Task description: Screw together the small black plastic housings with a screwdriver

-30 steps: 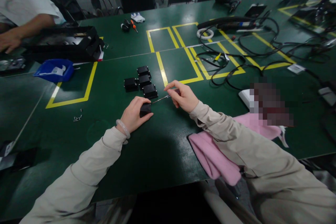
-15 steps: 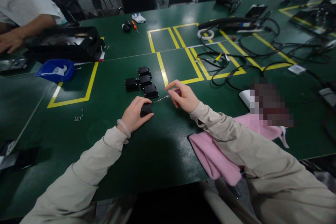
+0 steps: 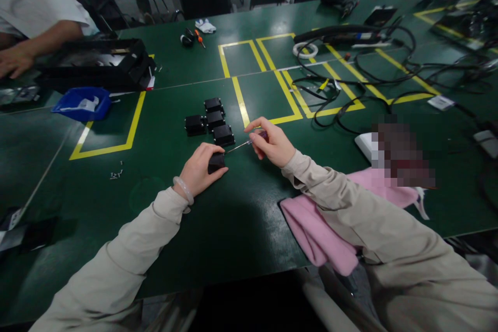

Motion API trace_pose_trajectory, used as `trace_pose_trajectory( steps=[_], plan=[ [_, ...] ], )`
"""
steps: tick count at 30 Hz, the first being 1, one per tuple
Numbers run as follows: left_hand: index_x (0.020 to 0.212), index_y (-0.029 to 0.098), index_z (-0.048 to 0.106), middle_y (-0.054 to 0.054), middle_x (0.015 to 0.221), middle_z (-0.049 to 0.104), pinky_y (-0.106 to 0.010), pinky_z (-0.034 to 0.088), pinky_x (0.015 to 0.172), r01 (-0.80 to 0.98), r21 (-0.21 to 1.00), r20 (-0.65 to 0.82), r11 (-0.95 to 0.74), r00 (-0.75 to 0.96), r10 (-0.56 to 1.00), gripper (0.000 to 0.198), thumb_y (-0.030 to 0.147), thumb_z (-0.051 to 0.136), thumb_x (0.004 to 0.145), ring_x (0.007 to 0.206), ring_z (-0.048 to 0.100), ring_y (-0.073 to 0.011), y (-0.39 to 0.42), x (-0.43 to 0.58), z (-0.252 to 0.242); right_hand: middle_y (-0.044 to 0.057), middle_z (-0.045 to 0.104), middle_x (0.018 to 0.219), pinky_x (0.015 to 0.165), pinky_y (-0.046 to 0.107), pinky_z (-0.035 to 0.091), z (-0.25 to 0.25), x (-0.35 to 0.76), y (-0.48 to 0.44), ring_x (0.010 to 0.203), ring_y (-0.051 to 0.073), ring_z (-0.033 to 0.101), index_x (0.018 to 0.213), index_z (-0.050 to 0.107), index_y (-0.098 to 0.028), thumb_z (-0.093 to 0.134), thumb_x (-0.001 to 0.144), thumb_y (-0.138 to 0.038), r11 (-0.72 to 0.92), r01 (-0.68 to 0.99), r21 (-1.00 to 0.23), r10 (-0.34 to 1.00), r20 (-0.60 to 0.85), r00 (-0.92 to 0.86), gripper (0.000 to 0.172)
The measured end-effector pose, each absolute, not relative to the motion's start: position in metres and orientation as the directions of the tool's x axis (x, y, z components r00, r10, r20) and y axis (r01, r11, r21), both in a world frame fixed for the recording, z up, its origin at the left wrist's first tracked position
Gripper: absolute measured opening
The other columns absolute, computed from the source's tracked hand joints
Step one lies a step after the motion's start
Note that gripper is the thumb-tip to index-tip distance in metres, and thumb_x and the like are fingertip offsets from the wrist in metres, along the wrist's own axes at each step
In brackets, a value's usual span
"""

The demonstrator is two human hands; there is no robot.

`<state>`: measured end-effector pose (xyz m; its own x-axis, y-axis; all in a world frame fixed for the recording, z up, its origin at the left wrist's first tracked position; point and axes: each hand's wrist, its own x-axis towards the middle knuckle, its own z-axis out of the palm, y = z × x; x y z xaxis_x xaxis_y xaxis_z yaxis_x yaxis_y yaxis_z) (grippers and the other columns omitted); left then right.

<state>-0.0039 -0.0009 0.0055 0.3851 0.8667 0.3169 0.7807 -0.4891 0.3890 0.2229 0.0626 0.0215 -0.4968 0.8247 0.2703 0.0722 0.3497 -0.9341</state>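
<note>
My left hand (image 3: pixel 202 168) is closed around a small black block (image 3: pixel 217 163) on the green table, thumb on the near side and fingers over the far side. Between the fingers of my right hand (image 3: pixel 272 142) is the handle of a screwdriver (image 3: pixel 241 146). Its thin shaft points left and its tip meets the right end of the held block; the exact contact point is too small to make out. Just beyond my left hand sit several similar black blocks (image 3: pixel 215 120) with small shiny screws at their ends. Loose screws (image 3: pixel 115 174) lie to the left.
A blue tray (image 3: pixel 103 106) and a black box (image 3: pixel 134 65) stand at the left, near another person's hand (image 3: pixel 15 62). Black cables (image 3: pixel 361 80) sprawl over the right side. Pink cloth (image 3: pixel 319 233) lies beneath my right forearm. Yellow tape (image 3: pixel 241 104) marks the table.
</note>
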Motion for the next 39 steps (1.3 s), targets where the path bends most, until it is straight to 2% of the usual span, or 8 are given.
trace_pose_trajectory(
  steps=[8,13,20,26,32,39],
  plan=[
    [0.11,0.018,0.052,-0.008,0.106,0.059,-0.04,0.05,0.09,0.774,0.391,0.328,-0.498,0.389,0.861,0.032,0.028,0.066,0.082,0.103,0.058,-0.0243,-0.0007,-0.0035,0.0053,-0.014,0.038,0.039,0.035,0.017,0.03,0.0196,0.2228,0.0625,0.031,0.005,0.041,0.087,0.049,-0.019,0.047,0.094,-0.03,0.335,0.103,-0.936,0.829,0.241,-0.505,0.013],
    [0.11,0.018,0.053,-0.008,0.107,0.059,-0.041,0.049,0.091,0.777,0.395,0.321,-0.49,0.383,0.866,0.032,0.027,0.066,0.083,0.104,0.057,-0.0245,-0.0008,-0.0035,0.0053,-0.013,0.044,0.044,0.039,0.017,0.035,0.0206,0.2229,0.0622,0.034,0.005,0.044,0.096,0.048,-0.018,0.05,0.091,-0.024,0.366,0.074,-0.928,0.816,0.281,-0.505,0.007],
    [0.111,0.018,0.052,-0.008,0.108,0.058,-0.039,0.049,0.09,0.781,0.389,0.317,-0.488,0.384,0.867,0.034,0.027,0.066,0.082,0.104,0.057,-0.0241,-0.0012,-0.0041,0.0055,-0.014,0.039,0.039,0.035,0.017,0.032,0.0192,0.2224,0.0632,0.031,0.005,0.042,0.087,0.049,-0.018,0.047,0.094,-0.03,0.323,0.056,-0.945,0.817,0.248,-0.521,0.014],
    [0.111,0.017,0.052,-0.008,0.107,0.058,-0.039,0.049,0.089,0.777,0.384,0.324,-0.499,0.393,0.861,0.033,0.027,0.066,0.083,0.103,0.057,-0.0241,-0.001,-0.0035,0.0065,-0.013,0.044,0.045,0.038,0.016,0.035,0.0208,0.2225,0.0625,0.034,0.005,0.044,0.096,0.048,-0.018,0.051,0.091,-0.023,0.344,0.045,-0.938,0.815,0.274,-0.51,0.008],
    [0.112,0.018,0.052,-0.008,0.108,0.058,-0.04,0.049,0.09,0.775,0.394,0.319,-0.494,0.389,0.865,0.033,0.028,0.066,0.083,0.103,0.058,-0.0247,-0.0008,-0.0043,0.0055,-0.014,0.039,0.038,0.035,0.017,0.031,0.0189,0.2223,0.063,0.03,0.005,0.042,0.086,0.049,-0.018,0.048,0.094,-0.031,0.32,0.074,-0.945,0.826,0.24,-0.511,0.015],
    [0.111,0.018,0.052,-0.007,0.107,0.058,-0.039,0.049,0.091,0.773,0.391,0.332,-0.5,0.388,0.86,0.032,0.028,0.065,0.083,0.104,0.058,-0.0242,-0.0005,-0.004,0.0043,-0.013,0.043,0.042,0.036,0.016,0.033,0.0179,0.2223,0.0631,0.032,0.004,0.043,0.092,0.049,-0.018,0.052,0.092,-0.03,0.337,0.026,-0.941,0.813,0.277,-0.513,0.012]
  ],
)
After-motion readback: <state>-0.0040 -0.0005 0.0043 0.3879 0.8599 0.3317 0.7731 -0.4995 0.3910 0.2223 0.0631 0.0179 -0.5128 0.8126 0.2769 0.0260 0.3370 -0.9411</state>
